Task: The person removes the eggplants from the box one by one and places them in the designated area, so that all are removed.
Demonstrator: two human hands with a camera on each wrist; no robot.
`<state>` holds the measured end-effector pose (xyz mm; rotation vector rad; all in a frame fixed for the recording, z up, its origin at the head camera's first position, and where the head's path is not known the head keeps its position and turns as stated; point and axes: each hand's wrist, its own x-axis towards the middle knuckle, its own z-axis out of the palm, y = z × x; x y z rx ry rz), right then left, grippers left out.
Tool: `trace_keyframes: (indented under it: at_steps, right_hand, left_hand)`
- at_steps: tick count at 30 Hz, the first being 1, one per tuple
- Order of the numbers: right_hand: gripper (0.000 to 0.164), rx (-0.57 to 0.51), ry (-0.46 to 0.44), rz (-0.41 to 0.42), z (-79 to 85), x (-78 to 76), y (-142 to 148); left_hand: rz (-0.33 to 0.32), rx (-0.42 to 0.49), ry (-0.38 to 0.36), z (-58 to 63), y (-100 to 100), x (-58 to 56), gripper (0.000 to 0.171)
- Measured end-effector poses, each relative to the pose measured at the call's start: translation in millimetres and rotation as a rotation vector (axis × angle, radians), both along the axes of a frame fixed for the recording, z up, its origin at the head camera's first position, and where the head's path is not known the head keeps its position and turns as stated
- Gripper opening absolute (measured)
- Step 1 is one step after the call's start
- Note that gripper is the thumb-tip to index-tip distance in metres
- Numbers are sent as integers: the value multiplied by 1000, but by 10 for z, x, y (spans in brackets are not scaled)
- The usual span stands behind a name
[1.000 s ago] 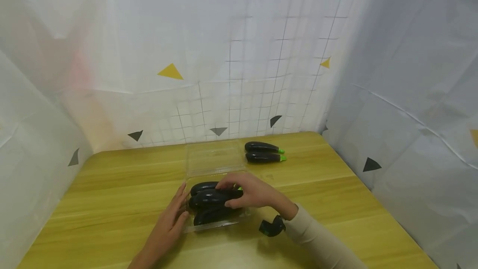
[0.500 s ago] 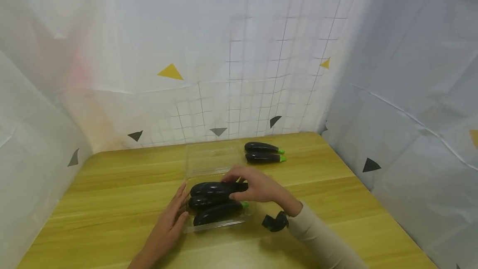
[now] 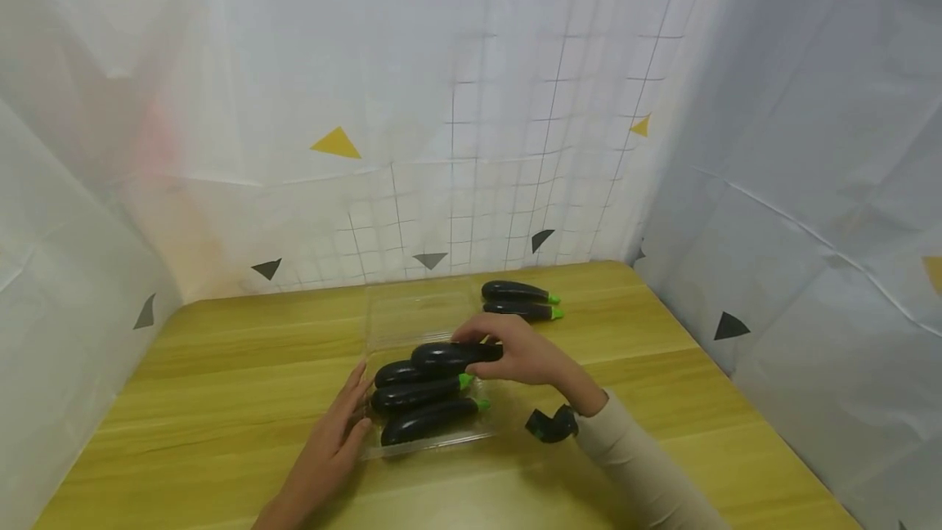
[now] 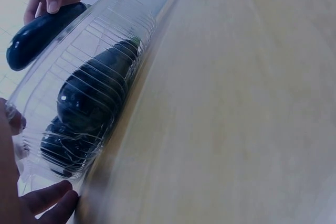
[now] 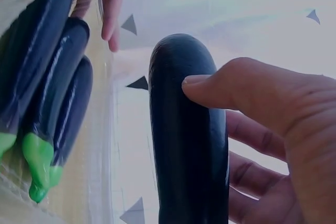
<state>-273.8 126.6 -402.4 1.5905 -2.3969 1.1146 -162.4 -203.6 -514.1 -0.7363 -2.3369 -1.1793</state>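
My right hand holds an eggplant between thumb and fingers, raised above the clear plastic container. In the right wrist view that eggplant shows its dark rounded end, the thumb across it. Three more eggplants lie side by side in the container: a front one, a middle one and a back one partly hidden by the held one. My left hand rests along the container's left side, fingers spread and fairly straight. The left wrist view shows its fingers against the plastic.
The container's clear lid lies folded back on the wooden table. Two eggplants with green stems lie at the back, right of the lid. White sheeting walls the table at the back and both sides.
My right hand has lifted an eggplant off the others and moved it up, back and to the right, uncovering the middle eggplant's green stem. The left hand has stayed in place.
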Motion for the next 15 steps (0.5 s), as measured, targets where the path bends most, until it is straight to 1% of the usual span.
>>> trace_keyframes:
  at_steps: [3, 8, 15]
  right_hand:
    - [40, 14, -1, -19, 10, -23, 37]
    - [40, 14, 12, -40, 14, -75, 94]
    - [40, 10, -5, -62, 15, -133, 161]
  left_hand:
    - [0, 11, -1, -9, 4, 7, 63]
    - [-1, 18, -5, 1, 12, 12, 59]
    - [-7, 14, -1, 17, 8, 12, 57]
